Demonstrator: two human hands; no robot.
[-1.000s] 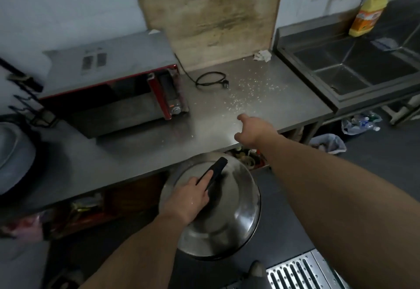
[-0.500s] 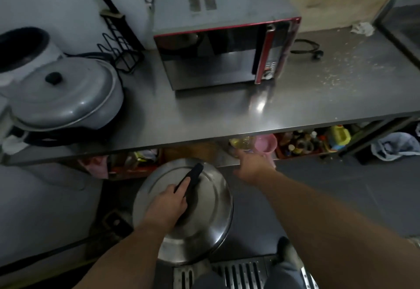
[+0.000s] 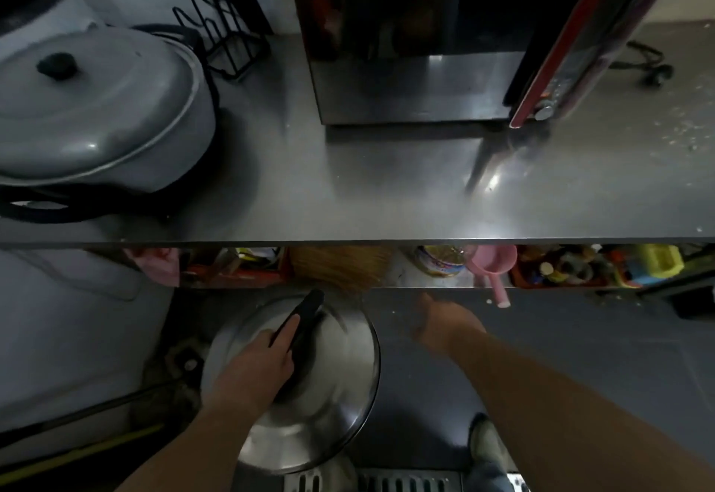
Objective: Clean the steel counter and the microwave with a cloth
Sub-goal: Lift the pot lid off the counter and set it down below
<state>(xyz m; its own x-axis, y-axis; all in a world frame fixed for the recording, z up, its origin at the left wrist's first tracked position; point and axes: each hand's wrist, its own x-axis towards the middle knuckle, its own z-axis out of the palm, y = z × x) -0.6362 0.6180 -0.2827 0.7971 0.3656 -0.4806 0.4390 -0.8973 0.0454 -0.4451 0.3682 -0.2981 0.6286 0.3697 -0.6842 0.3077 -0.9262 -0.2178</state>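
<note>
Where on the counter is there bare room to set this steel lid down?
Bare steel counter lies between the lidded pot and the microwave, and along the front edge. Right of the microwave it carries crumbs and a cord.

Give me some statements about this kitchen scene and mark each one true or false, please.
1. The left hand holds the steel lid by its black handle. True.
2. The right hand holds a cloth. False: it is empty and open.
3. The microwave stands on the steel counter. True.
4. The grey pot is right of the microwave. False: it is on the left.
5. Crumbs lie on the counter's right end. True.
</note>
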